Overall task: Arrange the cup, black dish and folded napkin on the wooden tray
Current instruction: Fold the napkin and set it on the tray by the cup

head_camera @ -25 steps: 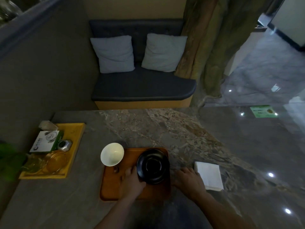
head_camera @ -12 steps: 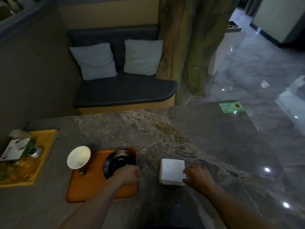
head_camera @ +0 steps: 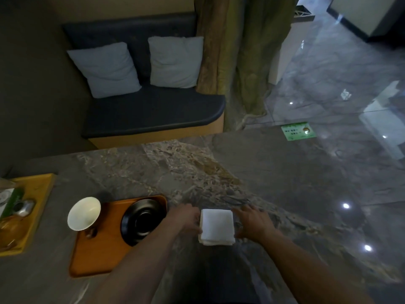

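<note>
A white folded napkin (head_camera: 217, 227) lies on the marble table just right of the wooden tray (head_camera: 98, 253). My left hand (head_camera: 186, 218) holds its left edge and my right hand (head_camera: 252, 222) holds its right edge. The black dish (head_camera: 142, 218) sits at the tray's far right corner. A white flared cup (head_camera: 84, 213) on a small dark foot stands at the tray's far left corner, leaning out over the edge. My left forearm crosses the tray's near right part.
A yellow tray (head_camera: 37, 194) with a box, a metal object and glassware sits at the table's left edge. Behind the table (head_camera: 285, 183) is a dark bench (head_camera: 151, 110) with two grey cushions. Glossy floor lies to the right.
My left hand left the black dish and moved right to the napkin's left edge. My right hand slid the napkin leftward toward the tray. The camera turned right.
</note>
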Demonstrator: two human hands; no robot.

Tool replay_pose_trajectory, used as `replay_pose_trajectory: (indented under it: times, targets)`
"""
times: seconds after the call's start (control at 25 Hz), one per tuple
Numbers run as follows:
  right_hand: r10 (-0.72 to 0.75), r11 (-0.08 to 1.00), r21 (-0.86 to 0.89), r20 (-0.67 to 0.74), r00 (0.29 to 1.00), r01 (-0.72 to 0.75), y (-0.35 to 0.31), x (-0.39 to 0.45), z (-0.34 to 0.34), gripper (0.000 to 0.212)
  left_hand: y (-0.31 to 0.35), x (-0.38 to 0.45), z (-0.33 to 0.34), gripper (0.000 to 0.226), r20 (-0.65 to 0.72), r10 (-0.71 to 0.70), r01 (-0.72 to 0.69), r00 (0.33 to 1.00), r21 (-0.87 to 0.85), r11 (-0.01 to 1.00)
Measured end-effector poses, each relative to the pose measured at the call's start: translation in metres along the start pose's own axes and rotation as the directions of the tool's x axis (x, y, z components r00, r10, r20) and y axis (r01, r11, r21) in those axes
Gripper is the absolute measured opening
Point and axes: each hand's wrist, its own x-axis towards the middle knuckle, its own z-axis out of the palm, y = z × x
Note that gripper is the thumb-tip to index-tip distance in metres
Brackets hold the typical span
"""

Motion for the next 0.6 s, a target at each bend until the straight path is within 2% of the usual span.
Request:
replay_pose_trajectory:
  times: [0.2,0.4,0.6]
  targets:
    - [-0.009,0.999,-0.031,0.011,1.000,0.009,-0.014,0.023,0.007,0.095,0.011,0.027,0.004,0.071,-0.033,-0.031,0.030,0.999,-0.029,0.999]
    - [-0.017,0.996,-0.092,-0.010,1.000,0.016,-0.019,0.030,0.018,0.094,0.018,0.037,0.016,0.062,-0.116,-0.027,0.023,0.993,-0.038,0.999]
    - [-0.011,1.000,-0.030,-0.086,0.996,0.009,-0.021,0.024,0.023,0.091,0.023,0.033,0.021,0.054,-0.199,-0.056,0.031,0.978,-0.130,0.991]
